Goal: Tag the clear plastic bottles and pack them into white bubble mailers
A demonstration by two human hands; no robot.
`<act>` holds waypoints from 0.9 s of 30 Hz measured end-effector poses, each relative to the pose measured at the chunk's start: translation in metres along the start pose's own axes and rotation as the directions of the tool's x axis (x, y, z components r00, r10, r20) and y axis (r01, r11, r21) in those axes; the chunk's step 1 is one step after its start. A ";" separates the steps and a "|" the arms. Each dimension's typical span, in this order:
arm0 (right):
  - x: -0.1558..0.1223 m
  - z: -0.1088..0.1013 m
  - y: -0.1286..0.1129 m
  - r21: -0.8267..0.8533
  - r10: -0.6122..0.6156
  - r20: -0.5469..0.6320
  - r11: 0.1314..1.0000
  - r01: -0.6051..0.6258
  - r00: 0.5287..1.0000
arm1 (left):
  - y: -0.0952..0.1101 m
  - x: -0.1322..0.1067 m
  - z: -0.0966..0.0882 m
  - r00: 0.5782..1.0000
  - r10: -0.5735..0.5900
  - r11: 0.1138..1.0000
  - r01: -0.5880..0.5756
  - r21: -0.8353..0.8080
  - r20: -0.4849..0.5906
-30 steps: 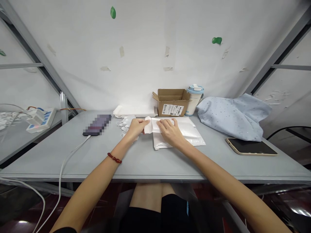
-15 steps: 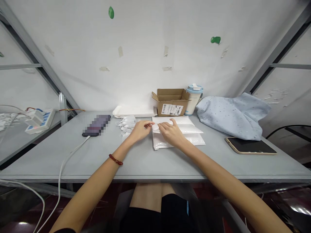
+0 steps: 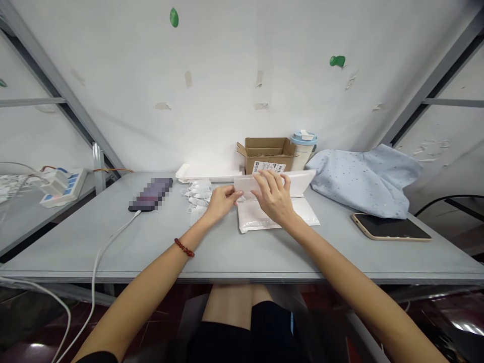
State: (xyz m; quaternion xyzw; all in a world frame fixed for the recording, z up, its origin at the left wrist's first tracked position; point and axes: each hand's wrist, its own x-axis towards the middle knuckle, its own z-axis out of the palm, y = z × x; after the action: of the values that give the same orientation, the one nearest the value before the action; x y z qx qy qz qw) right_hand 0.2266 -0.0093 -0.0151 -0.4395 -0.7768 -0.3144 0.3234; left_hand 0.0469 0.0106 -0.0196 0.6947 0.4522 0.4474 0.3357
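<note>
A person's 2 bare hands work with a white padded mailer [image 3: 302, 214] on a grey table [image 3: 124, 252], just in front of an open cardboard box [image 3: 245, 162], on the side nearer the person. The mailer's lower part lies flat; above it a white panel [image 3: 298, 180] stands tilted up. Whether it is the mailer's flap or a separate piece, I cannot tell. The left hand [image 3: 222, 202], in front and left of the box, has thumb and forefinger pinched on the panel's left edge, seemingly to steady that end. The right hand [image 3: 275, 197], directly in front of the box, has its fingers fanned apart against the panel, tips near the upper edge, probably to keep it raised; whether they grip, I cannot tell. White envelopes [image 3: 207, 173] lie left of the box, and small white items [image 3: 198, 190] sit left and nearer the person, perhaps set there for easy reach. A cup [image 3: 302, 154] and blue cloth [image 3: 366, 181] stay to the right of the box, likely kept off the working area. Compared with 0.5 seconds ago, the panel has gone from lying flat to standing, now hiding the lower part of the box's label, and the right hand has risen with it.
</note>
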 end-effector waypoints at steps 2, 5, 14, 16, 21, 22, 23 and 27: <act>0.001 -0.001 0.004 -0.010 0.044 0.055 0.999 -0.044 0.997 | 0.001 0.002 0.001 0.994 -0.101 0.985 0.094 -0.144 -0.039; 0.000 0.003 0.010 -0.003 0.065 0.209 0.998 -0.066 0.976 | -0.002 0.007 0.003 0.973 -0.224 0.939 0.200 -0.280 -0.053; -0.006 0.018 0.025 0.035 0.132 0.485 0.985 -0.170 0.864 | -0.013 0.015 0.010 0.941 -0.335 0.881 0.295 -0.371 -0.049; -0.006 0.018 0.025 0.049 0.136 0.509 0.981 -0.187 0.850 | -0.010 0.013 0.010 0.939 -0.341 0.889 0.310 -0.337 -0.036; -0.005 0.019 0.024 0.043 0.140 0.534 0.980 -0.192 0.834 | -0.003 0.010 0.007 0.933 -0.359 0.901 0.348 -0.260 0.005; -0.006 0.019 0.024 0.040 0.139 0.533 0.981 -0.189 0.835 | -0.002 0.009 0.006 0.931 -0.364 0.900 0.355 -0.253 0.012; -0.006 0.019 0.025 0.038 0.138 0.533 0.982 -0.186 0.835 | -0.002 0.010 0.006 0.930 -0.368 0.898 0.362 -0.249 0.022; -0.007 0.022 0.029 0.034 0.131 0.545 0.983 -0.178 0.828 | -0.004 0.010 0.004 0.931 -0.357 0.895 0.364 -0.257 0.073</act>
State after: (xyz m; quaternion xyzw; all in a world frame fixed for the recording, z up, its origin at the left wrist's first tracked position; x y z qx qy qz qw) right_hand 0.2499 0.0160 -0.0280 -0.5579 -0.8105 -0.1180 0.1338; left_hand 0.0512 0.0216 -0.0217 0.5529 0.5047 0.4256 0.5084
